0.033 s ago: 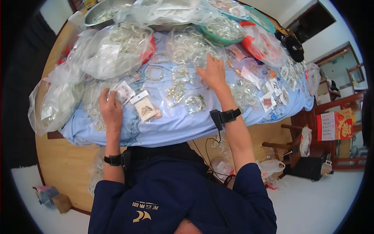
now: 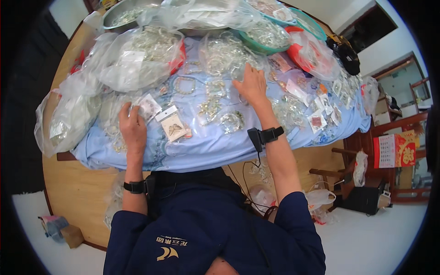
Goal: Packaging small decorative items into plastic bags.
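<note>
1. Little has moved: the whole view sits slightly further right, and your hands keep their places over the blue tablecloth (image 2: 197,153).

2. Your left hand (image 2: 133,133) hangs palm down, fingers bent and slightly parted, beside a pink-and-white carded packet (image 2: 149,108). Can't tell whether the fingertips touch or pinch anything.

3. Your right hand (image 2: 253,87) stands wide, thumb apart from fingers, at the near edge of a clear bag of jewellery (image 2: 222,52); contact unclear. The spread looks suited to loose, slippery film.

4. Butterfly ornament on a card (image 2: 174,130): face up between your hands, nearer the left, probably for easy viewing.

5. Green basin (image 2: 256,47) and steel bowl (image 2: 109,22) sit at the far side, likely leaving the near strip for small pieces.
</note>
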Tool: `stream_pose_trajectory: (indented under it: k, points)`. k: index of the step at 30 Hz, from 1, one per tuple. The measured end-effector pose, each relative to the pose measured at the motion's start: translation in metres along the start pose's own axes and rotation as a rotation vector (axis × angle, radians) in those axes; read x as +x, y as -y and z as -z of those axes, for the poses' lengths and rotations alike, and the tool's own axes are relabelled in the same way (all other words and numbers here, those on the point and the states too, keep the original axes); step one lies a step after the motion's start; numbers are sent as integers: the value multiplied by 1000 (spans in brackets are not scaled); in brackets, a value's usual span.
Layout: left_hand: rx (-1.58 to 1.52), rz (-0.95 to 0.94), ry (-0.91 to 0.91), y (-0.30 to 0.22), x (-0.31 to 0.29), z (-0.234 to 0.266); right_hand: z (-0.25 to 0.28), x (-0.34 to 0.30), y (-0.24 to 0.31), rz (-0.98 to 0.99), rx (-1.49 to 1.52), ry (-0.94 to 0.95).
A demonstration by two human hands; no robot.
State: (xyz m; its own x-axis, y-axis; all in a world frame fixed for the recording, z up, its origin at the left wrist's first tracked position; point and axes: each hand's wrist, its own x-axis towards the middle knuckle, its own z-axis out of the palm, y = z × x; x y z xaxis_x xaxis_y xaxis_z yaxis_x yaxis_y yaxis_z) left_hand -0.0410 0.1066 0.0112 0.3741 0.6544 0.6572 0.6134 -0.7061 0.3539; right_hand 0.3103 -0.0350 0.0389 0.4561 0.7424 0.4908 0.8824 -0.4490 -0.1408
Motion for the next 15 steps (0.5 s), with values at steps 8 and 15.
stream_pose_trajectory:
  k: [8,15]
  points:
    - [-47,24,6,0,0,2,-30,6,-17,-176,202,-32]
    - [-81,-2,2,4,-1,-4,34,5,-41,-699,1397,69]
